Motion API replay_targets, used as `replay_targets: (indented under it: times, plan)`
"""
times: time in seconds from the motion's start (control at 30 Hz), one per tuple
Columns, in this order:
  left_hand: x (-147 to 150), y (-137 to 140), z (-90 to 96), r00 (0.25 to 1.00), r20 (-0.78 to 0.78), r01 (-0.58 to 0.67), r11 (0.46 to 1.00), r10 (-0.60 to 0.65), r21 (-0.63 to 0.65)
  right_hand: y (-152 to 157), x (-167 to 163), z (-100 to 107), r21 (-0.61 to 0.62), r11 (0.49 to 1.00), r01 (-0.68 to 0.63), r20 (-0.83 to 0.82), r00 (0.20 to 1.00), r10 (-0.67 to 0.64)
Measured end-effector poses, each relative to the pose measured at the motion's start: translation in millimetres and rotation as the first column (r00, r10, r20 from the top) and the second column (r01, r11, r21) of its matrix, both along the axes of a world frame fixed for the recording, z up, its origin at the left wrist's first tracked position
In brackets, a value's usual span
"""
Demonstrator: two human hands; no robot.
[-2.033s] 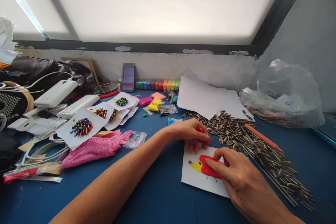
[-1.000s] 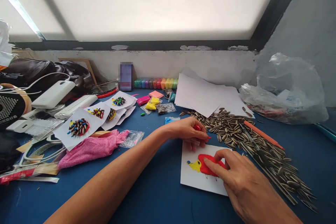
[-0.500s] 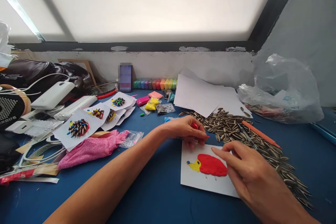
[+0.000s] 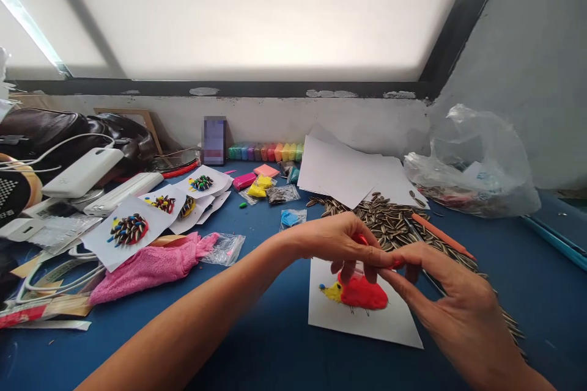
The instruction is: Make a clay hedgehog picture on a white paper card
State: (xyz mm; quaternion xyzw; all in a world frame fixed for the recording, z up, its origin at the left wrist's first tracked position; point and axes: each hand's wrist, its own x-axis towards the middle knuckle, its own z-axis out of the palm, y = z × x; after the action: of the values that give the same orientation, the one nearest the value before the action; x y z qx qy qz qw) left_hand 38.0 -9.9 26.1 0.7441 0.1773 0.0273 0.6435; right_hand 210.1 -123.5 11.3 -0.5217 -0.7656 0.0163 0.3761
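My left hand (image 4: 342,241) is closed around a lump of red modelling clay (image 4: 361,238), which shows between its fingers. My right hand (image 4: 454,299) meets it fingertip to fingertip, pinching a small red bit at the left hand's tips. Both hands hover over the upper part of a white paper card (image 4: 342,325). On the card lies a clay hedgehog (image 4: 367,294) with a red body, yellow face and blue nose; thin drawn legs show beneath it. My left fingers hide part of its upper edge. Sunflower seeds (image 4: 383,220) lie heaped just beyond the hands.
An orange pencil-like stick (image 4: 443,235) rests on the seeds. White sheets (image 4: 339,171) and a plastic bag (image 4: 477,177) lie behind. To the left are seed-covered hedgehog cards (image 4: 128,229), a pink cloth (image 4: 147,269), small clay packets (image 4: 293,218) and a white power bank (image 4: 82,172).
My right hand has moved up and left from above the card to meet the left hand, and now pinches the red clay. The view has shifted slightly.
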Motion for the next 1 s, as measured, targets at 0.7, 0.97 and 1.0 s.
replay_targets:
  times: [0.7,0.97,1.0]
  plan:
    - [-5.3,11.3,-6.8,0.998,0.033,-0.045,0.995,0.048,-0.084,0.9,6.4,-4.7,-0.022,0.999,-0.04,-0.044,0.998,0.039]
    - [-23.4,40.9,-26.0,0.967,-0.242,-0.074,0.997,0.076,0.02,7.0,-4.2,-20.7,-0.129,0.99,-0.053,0.013,0.998,0.055]
    - [-22.8,42.3,-29.0,0.963,-0.26,-0.066,0.998,0.07,0.024,8.0,-6.0,-22.7,-0.145,0.988,-0.059,0.023,0.998,0.064]
